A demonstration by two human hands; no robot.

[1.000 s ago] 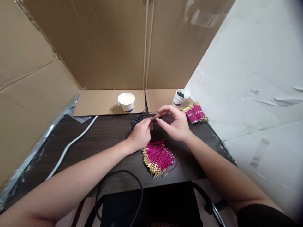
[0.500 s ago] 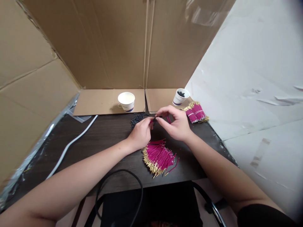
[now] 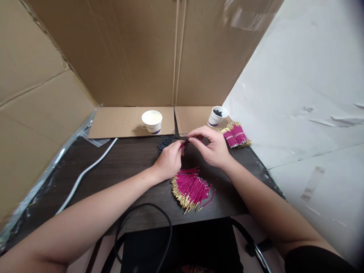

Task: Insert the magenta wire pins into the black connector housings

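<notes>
Over the middle of the table my left hand (image 3: 168,162) is closed in a pinch on a magenta wire (image 3: 182,145), mostly hidden by the fingers. Thumb and index finger of my right hand (image 3: 212,149) meet at a small dark piece (image 3: 186,141) by the wire's end; its exact shape is too small to make out. Just beyond my left hand is a heap of short black sleeves (image 3: 164,144). Nearer to me, below both hands, lies a fanned pile of magenta wires (image 3: 193,185) with gold tips on one end.
A white paper cup (image 3: 152,122) stands on cardboard (image 3: 119,121) at the back. Another cup (image 3: 214,119) at the right holds black pieces. Beside it lie banded bundles of magenta wires (image 3: 235,135). A white cable (image 3: 85,172) crosses the left side; a black cable (image 3: 167,216) loops in front.
My right thumb and fingertips have shifted slightly and come closer together at the dark piece. My left hand has stayed almost still.
</notes>
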